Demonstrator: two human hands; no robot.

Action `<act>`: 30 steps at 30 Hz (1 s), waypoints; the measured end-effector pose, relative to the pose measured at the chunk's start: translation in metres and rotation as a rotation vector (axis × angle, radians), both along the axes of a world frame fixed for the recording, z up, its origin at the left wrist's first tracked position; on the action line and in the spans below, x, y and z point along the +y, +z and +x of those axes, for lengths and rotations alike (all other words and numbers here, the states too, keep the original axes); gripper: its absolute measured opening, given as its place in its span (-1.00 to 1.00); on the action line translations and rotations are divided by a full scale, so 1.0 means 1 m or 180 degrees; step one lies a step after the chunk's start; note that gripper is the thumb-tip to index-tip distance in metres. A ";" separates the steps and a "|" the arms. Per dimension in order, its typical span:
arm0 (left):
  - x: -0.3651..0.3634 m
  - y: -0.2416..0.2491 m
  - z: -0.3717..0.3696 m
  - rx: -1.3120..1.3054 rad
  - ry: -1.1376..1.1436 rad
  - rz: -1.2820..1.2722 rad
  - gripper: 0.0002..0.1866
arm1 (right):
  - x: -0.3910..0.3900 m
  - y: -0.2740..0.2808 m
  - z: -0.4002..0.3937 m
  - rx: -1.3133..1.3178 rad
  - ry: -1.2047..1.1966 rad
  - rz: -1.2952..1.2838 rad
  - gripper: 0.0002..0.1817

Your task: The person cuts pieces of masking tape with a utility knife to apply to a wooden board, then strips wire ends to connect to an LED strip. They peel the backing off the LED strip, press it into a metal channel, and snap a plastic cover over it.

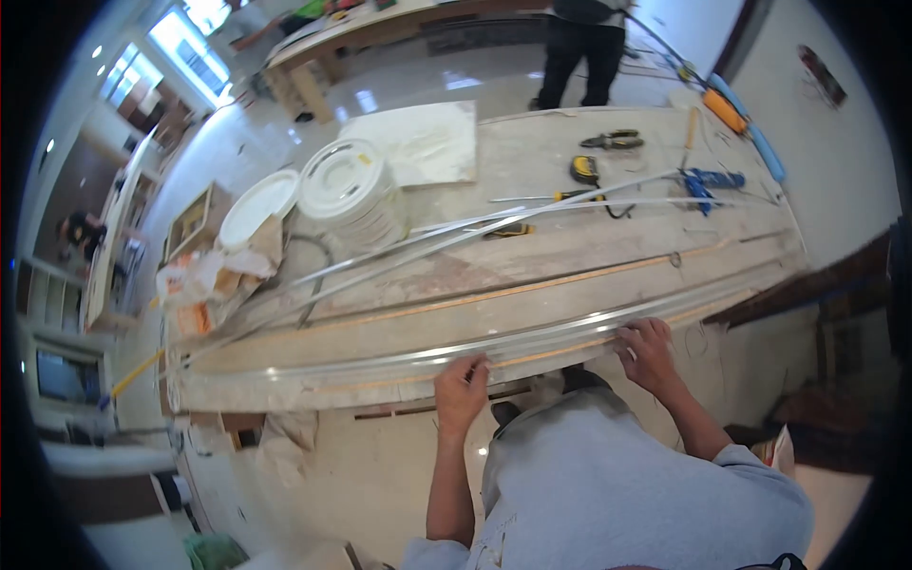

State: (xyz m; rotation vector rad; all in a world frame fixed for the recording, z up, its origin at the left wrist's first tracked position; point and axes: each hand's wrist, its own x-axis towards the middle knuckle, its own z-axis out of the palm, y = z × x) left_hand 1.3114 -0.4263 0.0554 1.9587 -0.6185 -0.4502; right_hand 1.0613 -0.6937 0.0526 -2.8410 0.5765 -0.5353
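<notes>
At the table's front edge, my left hand [462, 397] is closed, thumb and fingers pinched at a thin orange strip [551, 354]. The strip runs along the edge towards my right hand [648, 355], whose curled fingers also close on it. Just beyond both hands lies a long silvery metal channel [532, 336], parallel to the edge. Farther in, a second thin orange strip [494, 292] stretches across the tabletop. My fingers partly hide the strip where they grip it.
On the worktable [427, 309] are crossed metal profiles [456, 228], a lidded white bucket [351, 195], pliers [614, 141], a tape measure [584, 171], a screwdriver [551, 198] and a blue tool [708, 185]. A crumpled bag [214, 280] sits left. People [579, 57] stand beyond.
</notes>
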 end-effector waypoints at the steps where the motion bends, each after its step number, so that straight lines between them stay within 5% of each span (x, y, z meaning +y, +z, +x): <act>1: -0.009 0.004 0.015 -0.0347 -0.0004 -0.0067 -0.80 | 0.005 -0.001 -0.002 -0.0092 -0.0074 0.0042 -0.60; 9: -0.150 -0.010 0.155 -0.2576 -0.0751 -0.0208 -0.71 | 0.008 -0.006 0.002 -0.0781 -0.0018 0.0355 -0.73; 13: -0.174 -0.035 0.195 -0.2495 -0.1143 0.0758 -0.60 | -0.010 0.002 0.000 -0.0965 -0.0093 0.0235 -0.74; 18: -0.186 -0.030 0.213 -0.1614 -0.1300 0.0631 -0.59 | -0.032 0.014 -0.014 -0.1263 -0.0062 0.0416 -0.80; 21: -0.196 -0.031 0.226 -0.1892 -0.1430 0.0936 -0.69 | -0.047 -0.002 -0.020 -0.1308 -0.0038 0.0687 -0.81; 30: -0.200 0.037 0.192 -0.2580 -0.1081 -0.0017 -0.91 | -0.081 -0.010 -0.030 -0.1444 0.0059 0.0835 -0.80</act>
